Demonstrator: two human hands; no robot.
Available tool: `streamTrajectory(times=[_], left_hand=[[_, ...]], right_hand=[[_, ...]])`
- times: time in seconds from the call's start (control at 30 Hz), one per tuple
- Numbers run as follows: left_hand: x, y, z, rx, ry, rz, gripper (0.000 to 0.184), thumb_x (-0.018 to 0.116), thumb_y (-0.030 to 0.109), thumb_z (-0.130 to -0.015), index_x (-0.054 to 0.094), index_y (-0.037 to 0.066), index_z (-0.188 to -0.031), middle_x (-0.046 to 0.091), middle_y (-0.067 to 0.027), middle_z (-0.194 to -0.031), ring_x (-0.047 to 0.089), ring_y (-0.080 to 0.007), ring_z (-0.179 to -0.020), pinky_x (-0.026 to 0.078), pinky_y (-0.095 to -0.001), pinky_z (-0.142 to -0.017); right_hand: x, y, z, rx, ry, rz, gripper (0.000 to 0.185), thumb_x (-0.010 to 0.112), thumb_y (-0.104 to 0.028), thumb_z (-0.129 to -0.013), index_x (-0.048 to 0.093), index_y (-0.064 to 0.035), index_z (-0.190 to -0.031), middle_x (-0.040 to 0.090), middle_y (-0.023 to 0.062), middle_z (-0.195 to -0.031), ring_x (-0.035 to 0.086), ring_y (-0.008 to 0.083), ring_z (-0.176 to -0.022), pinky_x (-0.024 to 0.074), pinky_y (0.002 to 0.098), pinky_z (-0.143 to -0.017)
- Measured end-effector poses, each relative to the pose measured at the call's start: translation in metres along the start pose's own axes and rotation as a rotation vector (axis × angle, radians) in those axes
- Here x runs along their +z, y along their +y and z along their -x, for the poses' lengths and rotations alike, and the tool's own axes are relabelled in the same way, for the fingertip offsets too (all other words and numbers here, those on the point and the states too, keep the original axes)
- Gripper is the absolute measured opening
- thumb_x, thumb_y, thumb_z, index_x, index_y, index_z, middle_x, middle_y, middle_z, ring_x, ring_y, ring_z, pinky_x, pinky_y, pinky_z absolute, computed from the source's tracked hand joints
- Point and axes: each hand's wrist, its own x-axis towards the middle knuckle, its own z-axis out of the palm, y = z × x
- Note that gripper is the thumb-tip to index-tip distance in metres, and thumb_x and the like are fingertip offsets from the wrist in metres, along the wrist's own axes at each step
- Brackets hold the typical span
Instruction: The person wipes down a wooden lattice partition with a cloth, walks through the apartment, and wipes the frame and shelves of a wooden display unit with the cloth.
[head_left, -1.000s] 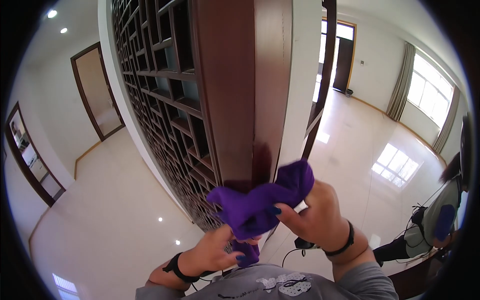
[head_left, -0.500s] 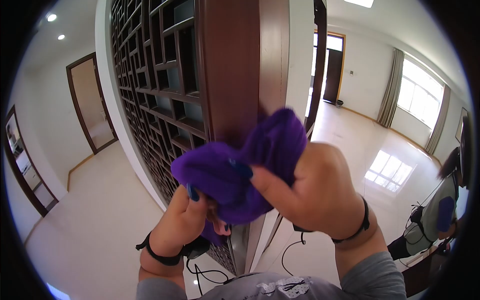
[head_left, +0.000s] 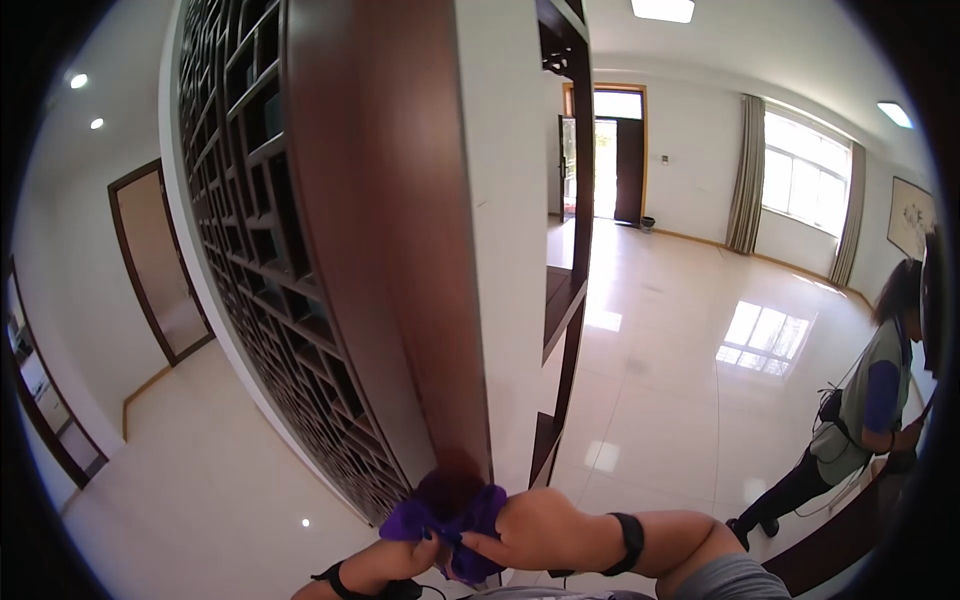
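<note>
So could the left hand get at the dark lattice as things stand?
Probably yes: the left hand appears near the lower part of the dark lattice, with only the purple cloth it grips seemingly in the way; it may need to let go first.

The cloth [head_left: 485,513] looks matt, the wooden panel [head_left: 390,220] smoothly glossy.

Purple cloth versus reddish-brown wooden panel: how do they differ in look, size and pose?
The purple cloth is bunched and creased, while the reddish-brown wooden panel is smooth, with a sheen. The cloth is small, gathered between the left hand and right hand; the panel is far larger, running upward past the picture's top edge. The cloth is held, whereas the panel stands upright beside the lattice. Both look plain, without visible pattern.
</note>
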Motion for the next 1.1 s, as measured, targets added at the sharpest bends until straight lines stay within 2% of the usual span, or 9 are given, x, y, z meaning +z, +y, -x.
streamTrajectory(times=[0.1, 0.23, 0.43, 0.53, 0.63, 0.83, 0.87, 0.93, 1.1], left_hand=[[0.004, -0.018, 0.016, 0.026, -0.010, -0.093, 0.037, 0.041, 0.033, -0.095, 0.054, -0.002, -0.095, 0.061, -0.0102, -0.079, 0.060, -0.0196, -0.070, 0.050, -0.0292, -0.063], [0.007, -0.042, 0.036, -0.141, -0.075, 0.016, 0.043, 0.039, 0.038, -0.094, 0.052, -0.002, -0.101, 0.060, -0.0112, -0.085, 0.060, -0.0209, -0.075, 0.050, -0.0305, -0.067], [0.017, -0.091, 0.061, -0.308, -0.091, 0.114, 0.054, 0.036, 0.047, -0.092, 0.048, -0.002, -0.110, 0.060, -0.0127, -0.093, 0.059, -0.0230, -0.083, 0.049, -0.0324, -0.073], [0.028, -0.133, 0.072, -0.382, -0.101, 0.163, 0.060, 0.034, 0.052, -0.091, 0.047, -0.002, -0.114, 0.060, -0.0134, -0.097, 0.059, -0.0240, -0.086, 0.049, -0.0333, -0.076], [0.048, -0.186, 0.089, -0.452, -0.126, 0.216, 0.066, 0.033, 0.056, -0.091, 0.045, -0.002, -0.119, 0.059, -0.0141, -0.101, 0.058, -0.0250, -0.090, 0.049, -0.0342, -0.079], [0.073, -0.250, 0.124, -0.543, -0.177, 0.236, 0.079, 0.030, 0.065, -0.088, 0.041, -0.002, -0.128, 0.054, -0.0162, -0.117, 0.055, -0.0261, -0.103, 0.046, -0.0378, -0.088], [0.072, -0.278, 0.136, -0.653, -0.276, 0.366, 0.073, 0.031, 0.059, -0.091, 0.038, -0.003, -0.130, 0.051, -0.0166, -0.121, 0.052, -0.0253, -0.108, 0.045, -0.0372, -0.091], [0.086, -0.295, 0.138, -0.628, -0.106, 0.149, 0.050, 0.043, 0.029, -0.095, 0.034, -0.004, -0.131, 0.051, -0.0182, -0.120, 0.051, -0.0272, -0.110, 0.043, -0.0366, -0.094], [0.073, -0.217, 0.100, -0.426, -0.097, 0.025, 0.037, 0.047, 0.019, -0.093, 0.041, -0.003, -0.123, 0.055, -0.0134, -0.111, 0.053, -0.0237, -0.103, 0.044, -0.0346, -0.089]], right_hand=[[0.026, 0.008, 0.005, 0.069, -0.070, -0.050, 0.060, 0.048, -0.052, -0.087, 0.055, -0.0023, -0.055, 0.055, 0.0172, -0.053, 0.055, 0.0355, -0.051, 0.0447, 0.0430, -0.049], [0.065, 0.012, 0.006, -0.114, 0.260, -0.013, 0.051, 0.052, -0.047, -0.084, 0.059, -0.0054, -0.056, 0.054, 0.0184, -0.051, 0.054, 0.0357, -0.047, 0.0428, 0.0443, -0.044], [0.074, 0.007, 0.012, 0.104, 0.132, -0.215, 0.051, 0.052, -0.047, -0.084, 0.060, -0.0017, -0.061, 0.054, 0.0213, -0.055, 0.055, 0.0383, -0.052, 0.0453, 0.0443, -0.049], [0.091, 0.020, 0.009, 0.066, 0.124, -0.242, 0.048, 0.050, -0.040, -0.089, 0.060, 0.0021, -0.070, 0.055, 0.0168, -0.053, 0.056, 0.0305, -0.048, 0.0462, 0.0382, -0.048], [0.117, 0.048, 0.005, 0.230, -0.061, -0.332, 0.061, 0.047, -0.056, -0.085, 0.057, -0.0027, -0.058, 0.055, 0.0162, -0.054, 0.056, 0.0349, -0.054, 0.0454, 0.0417, -0.052], [0.177, 0.082, 0.008, 0.276, -0.218, -0.126, 0.072, 0.044, -0.073, -0.077, 0.065, -0.0044, -0.065, 0.062, 0.0166, -0.066, 0.062, 0.0333, -0.068, 0.0480, 0.0395, -0.061], [0.169, 0.080, 0.007, 0.317, -0.305, -0.164, 0.072, 0.045, -0.072, -0.077, 0.065, -0.0036, -0.066, 0.063, 0.0161, -0.067, 0.062, 0.0329, -0.069, 0.0483, 0.0381, -0.063], [0.176, 0.091, 0.006, 0.370, -0.344, -0.401, 0.066, 0.052, -0.067, -0.078, 0.067, -0.0035, -0.068, 0.064, 0.0137, -0.067, 0.062, 0.0303, -0.067, 0.0484, 0.0352, -0.065], [0.201, 0.113, 0.006, 0.392, -0.294, -0.668, 0.053, 0.062, -0.057, -0.077, 0.069, -0.0049, -0.071, 0.066, 0.0079, -0.067, 0.062, 0.0217, -0.064, 0.0476, 0.0304, -0.065]])
